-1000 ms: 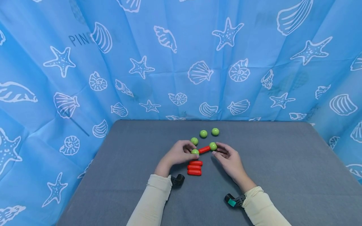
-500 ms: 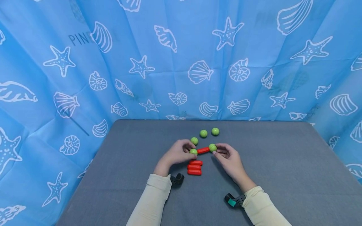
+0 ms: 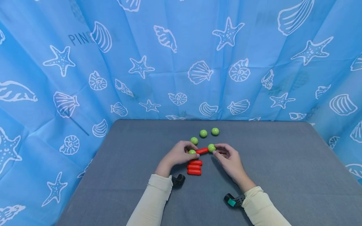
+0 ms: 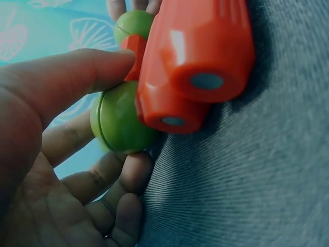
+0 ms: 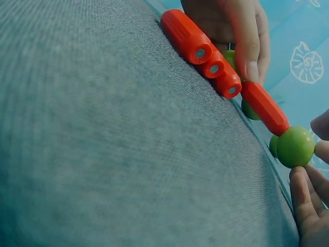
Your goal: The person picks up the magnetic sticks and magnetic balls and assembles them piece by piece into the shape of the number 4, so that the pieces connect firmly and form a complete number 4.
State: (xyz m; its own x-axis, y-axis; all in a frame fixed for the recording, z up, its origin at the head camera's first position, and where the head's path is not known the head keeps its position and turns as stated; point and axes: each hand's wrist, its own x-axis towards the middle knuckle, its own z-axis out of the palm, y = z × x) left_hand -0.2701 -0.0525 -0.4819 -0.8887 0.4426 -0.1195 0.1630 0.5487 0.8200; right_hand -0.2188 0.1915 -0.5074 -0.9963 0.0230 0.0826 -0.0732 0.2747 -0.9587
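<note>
A red rod [image 3: 202,151] spans two green balls, one at each end. My left hand [image 3: 176,154] holds the left green ball [image 4: 121,118] between thumb and fingers, with the thumb lying over the join with the rod. On the other side, my right hand [image 3: 230,158] pinches the right green ball [image 5: 295,147] in its fingertips. Just in front of this piece lie three more red rods [image 3: 194,167], side by side. Round grey discs show in their ends in both wrist views.
Behind the hands sit three loose green balls, the nearest ball [image 3: 194,140] close to my left fingers, then a middle ball [image 3: 203,133] and a right ball [image 3: 215,131]. A grey cloth covers the table [image 3: 282,163]. A blue shell-print curtain [image 3: 181,84] hangs behind it.
The rod with its two balls has shifted slightly to the left between my hands. The three front rods and the loose balls have stayed put.
</note>
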